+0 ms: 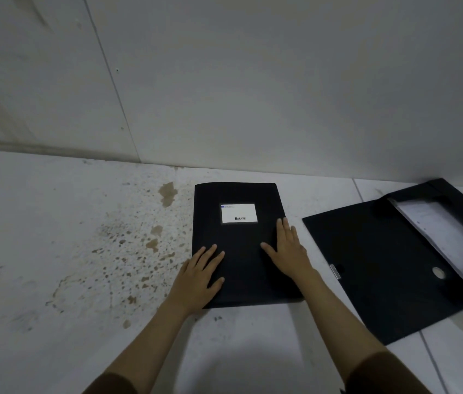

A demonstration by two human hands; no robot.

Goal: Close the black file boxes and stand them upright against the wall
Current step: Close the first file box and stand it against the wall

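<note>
— White floor (54,223), stained brown out past the left hand (200,275), and a pale wall (253,95) close beyond both hands. Where do the boxes stand?

— Neither stands. The closed file box (239,251) lies flat under both palms, label (239,213) facing up. The right hand (288,250) rests along its right edge, the left hand on its near left corner. Both hands are spread flat with fingers extended, pressing and gripping nothing.

— And the other one?

— The open file box (395,265) lies further right of the right hand, flap thrown back, white papers (446,234) showing inside.

— What could go wrong?

— I'd judge the flap may not be latched; I cannot tell from here. If it is lifted on edge unlatched, the lid could spring open. Flat palms also give little hold, so tipping it up could let it slide on the smooth floor.

— And against the wall?

— Set too steeply it may fall forward. The papers in the open one could spill if it is shut carelessly.
</note>
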